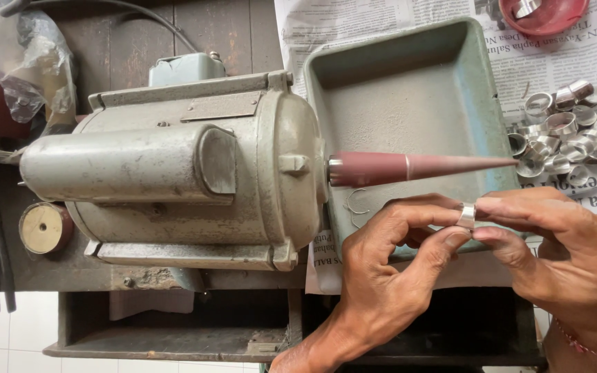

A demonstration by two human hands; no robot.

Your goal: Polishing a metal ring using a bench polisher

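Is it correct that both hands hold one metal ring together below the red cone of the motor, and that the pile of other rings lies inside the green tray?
Not quite. In the head view the pile of rings lies on the newspaper to the right of the green tray, not inside it. The rest holds: the left hand and right hand hold one metal ring together below the red cone.

Both hands' fingers pinched together

Cone spindle juts over tray just above hands; ring pile blocks right; motor blocks left.
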